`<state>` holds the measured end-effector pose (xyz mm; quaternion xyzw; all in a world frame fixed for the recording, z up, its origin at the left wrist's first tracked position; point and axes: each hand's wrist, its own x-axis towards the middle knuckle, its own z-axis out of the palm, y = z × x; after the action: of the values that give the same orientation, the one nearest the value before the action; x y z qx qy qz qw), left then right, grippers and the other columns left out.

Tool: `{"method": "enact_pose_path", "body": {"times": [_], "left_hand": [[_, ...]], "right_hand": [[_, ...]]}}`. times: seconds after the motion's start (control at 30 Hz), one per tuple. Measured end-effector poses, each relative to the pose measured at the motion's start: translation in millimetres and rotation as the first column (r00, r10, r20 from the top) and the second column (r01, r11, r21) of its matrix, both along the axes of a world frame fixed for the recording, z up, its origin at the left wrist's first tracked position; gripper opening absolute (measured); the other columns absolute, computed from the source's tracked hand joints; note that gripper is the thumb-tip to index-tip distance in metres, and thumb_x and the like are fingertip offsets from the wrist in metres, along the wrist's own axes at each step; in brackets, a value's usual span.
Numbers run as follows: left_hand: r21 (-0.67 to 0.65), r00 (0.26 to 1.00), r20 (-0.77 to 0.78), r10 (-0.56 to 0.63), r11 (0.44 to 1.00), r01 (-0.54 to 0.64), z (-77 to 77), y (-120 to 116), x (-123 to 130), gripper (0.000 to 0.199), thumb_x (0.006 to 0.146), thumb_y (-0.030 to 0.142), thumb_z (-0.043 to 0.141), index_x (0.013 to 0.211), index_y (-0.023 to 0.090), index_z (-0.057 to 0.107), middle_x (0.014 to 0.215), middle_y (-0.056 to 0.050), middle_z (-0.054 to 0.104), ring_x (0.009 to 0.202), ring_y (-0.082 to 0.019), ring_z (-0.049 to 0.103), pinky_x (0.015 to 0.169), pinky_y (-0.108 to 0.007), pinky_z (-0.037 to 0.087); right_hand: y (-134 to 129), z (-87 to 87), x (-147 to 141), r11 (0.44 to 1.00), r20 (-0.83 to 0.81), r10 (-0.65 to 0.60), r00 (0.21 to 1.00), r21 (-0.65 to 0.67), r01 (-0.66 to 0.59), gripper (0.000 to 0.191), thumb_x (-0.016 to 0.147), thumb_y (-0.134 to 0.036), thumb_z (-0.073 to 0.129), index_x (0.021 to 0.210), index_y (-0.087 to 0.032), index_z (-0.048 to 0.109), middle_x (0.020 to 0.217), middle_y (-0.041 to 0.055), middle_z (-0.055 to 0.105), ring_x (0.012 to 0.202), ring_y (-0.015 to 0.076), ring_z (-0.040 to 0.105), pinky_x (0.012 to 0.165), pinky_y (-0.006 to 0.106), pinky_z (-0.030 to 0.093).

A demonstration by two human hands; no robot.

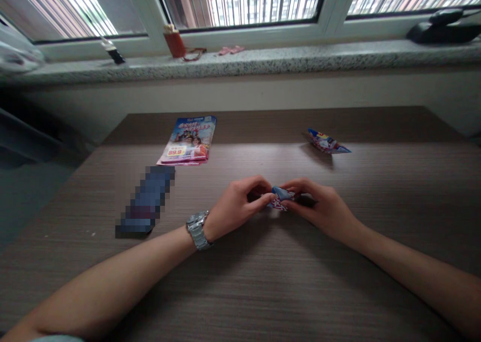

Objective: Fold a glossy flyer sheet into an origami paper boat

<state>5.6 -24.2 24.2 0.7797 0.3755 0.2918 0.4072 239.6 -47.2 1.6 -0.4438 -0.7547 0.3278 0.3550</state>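
Note:
A small folded piece of printed paper (281, 197), blue, white and red, is held between both hands above the middle of the table. My left hand (240, 202), with a metal watch on its wrist, pinches the paper's left side between thumb and fingers. At the right side, my right hand (319, 202) grips it with thumb and fingertips. Part of the paper is hidden by the fingertips. Farther back on the right, a folded paper piece (326, 142) with pointed ends rests on the table.
Printed leaflets (190, 140) lie stacked at the back left of the brown table (255, 282). A pixelated dark flat object (146, 202) lies in front of them. Beyond, a stone windowsill (293, 60) holds a reddish-brown case (174, 42) and a black device (443, 30).

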Motion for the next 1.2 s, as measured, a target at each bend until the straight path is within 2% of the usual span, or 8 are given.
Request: {"method": "enact_pose_path", "body": {"times": [0.13,0.33,0.53,0.67,1.2], "left_hand": [[-0.079,0.997,0.075,-0.003,0.997,0.009,0.3,-3.3,1.8,0.014,0.099,0.03,0.063,0.102,0.017,0.067,0.093,-0.001,0.073,0.083,-0.011,0.067,0.075,-0.02,0.051],[-0.005,0.999,0.032,0.008,1.0,-0.008,4.3,-2.7,2.2,0.011,0.095,0.026,0.067,0.094,0.016,0.071,0.085,0.0,0.072,0.077,-0.01,0.065,0.07,-0.018,0.049],[-0.006,0.999,0.016,-0.031,1.0,0.031,6.3,-4.5,2.4,0.011,0.096,0.025,0.066,0.099,0.016,0.071,0.089,0.0,0.072,0.08,-0.01,0.066,0.07,-0.018,0.049],[0.038,0.999,0.016,-0.044,0.998,0.043,4.4,-5.0,2.0,0.013,0.096,0.028,0.067,0.099,0.016,0.071,0.089,0.0,0.073,0.079,-0.01,0.065,0.071,-0.018,0.048],[0.119,0.998,0.057,0.008,0.993,-0.014,1.8,-1.6,1.4,0.013,0.097,0.028,0.067,0.098,0.016,0.071,0.089,-0.001,0.074,0.08,-0.01,0.068,0.072,-0.019,0.051]], "right_hand": [[-2.5,2.3,-0.7,0.999,-0.039,0.01,0.999,-0.047,-0.011,0.023,0.091,-0.032,0.072,0.112,-0.027,0.064,0.097,-0.0007,0.076,0.089,0.0172,0.072,0.078,0.027,0.056],[-2.9,8.1,-1.3,0.991,-0.021,0.026,0.999,-0.131,-0.029,0.02,0.097,-0.04,0.063,0.107,-0.024,0.07,0.09,0.0006,0.076,0.078,0.0156,0.069,0.068,0.026,0.053],[-1.3,9.2,-2.6,0.991,-0.029,0.024,0.999,-0.132,-0.027,0.017,0.096,-0.038,0.064,0.099,-0.023,0.072,0.085,0.0004,0.075,0.073,0.0148,0.067,0.065,0.025,0.051],[-2.4,8.4,-2.8,0.988,-0.059,0.001,0.998,-0.153,-0.01,0.018,0.095,-0.038,0.066,0.098,-0.022,0.073,0.082,0.0006,0.074,0.072,0.015,0.068,0.062,0.024,0.051],[-1.7,6.8,-1.4,0.991,-0.102,-0.038,0.994,-0.131,0.024,0.016,0.096,-0.038,0.064,0.099,-0.023,0.07,0.084,0.0006,0.074,0.074,0.0144,0.071,0.064,0.023,0.056]]}}
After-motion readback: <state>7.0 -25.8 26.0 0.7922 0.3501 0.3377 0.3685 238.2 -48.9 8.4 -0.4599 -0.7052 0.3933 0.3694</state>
